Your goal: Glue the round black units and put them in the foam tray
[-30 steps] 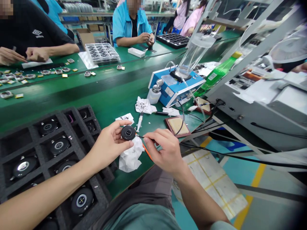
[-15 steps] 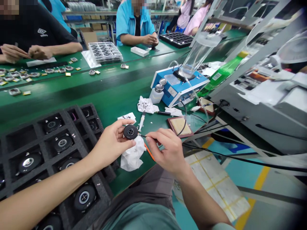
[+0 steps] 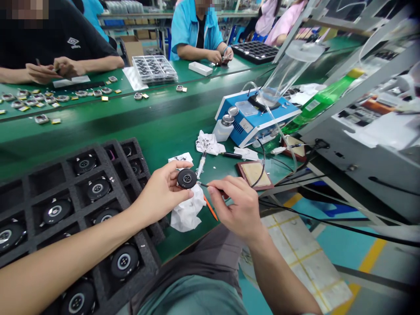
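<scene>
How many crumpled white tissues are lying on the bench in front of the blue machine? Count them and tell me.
2: one tissue beside the syringe, the other tissue below the black disc in the left hand. Others may be hidden behind the hands.

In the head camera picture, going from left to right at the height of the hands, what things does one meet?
foam tray → left hand → black disc → thin tool → right hand → white machine
</scene>
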`<state>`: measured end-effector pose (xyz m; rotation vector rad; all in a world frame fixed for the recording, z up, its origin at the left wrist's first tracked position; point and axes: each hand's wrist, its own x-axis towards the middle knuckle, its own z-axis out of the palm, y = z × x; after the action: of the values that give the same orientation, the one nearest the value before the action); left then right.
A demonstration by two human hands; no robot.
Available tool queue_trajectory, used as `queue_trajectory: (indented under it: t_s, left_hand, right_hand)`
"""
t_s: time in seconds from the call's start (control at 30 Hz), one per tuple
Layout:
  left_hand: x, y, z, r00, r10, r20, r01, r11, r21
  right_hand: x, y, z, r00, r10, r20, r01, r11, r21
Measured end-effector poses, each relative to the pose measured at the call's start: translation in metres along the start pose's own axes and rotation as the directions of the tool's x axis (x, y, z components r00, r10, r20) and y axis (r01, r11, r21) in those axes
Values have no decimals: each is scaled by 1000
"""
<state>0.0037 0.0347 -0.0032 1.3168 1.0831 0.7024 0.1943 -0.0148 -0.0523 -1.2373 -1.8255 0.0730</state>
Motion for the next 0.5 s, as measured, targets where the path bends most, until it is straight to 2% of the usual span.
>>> queue_trajectory:
  t_s: [0.5]
  left_hand:
    - [-1, -2, -1, 1000, 6, -2, -6, 1000, 17]
  right_hand:
    - [1, -1, 0, 1000, -11, -10, 11, 1000, -4]
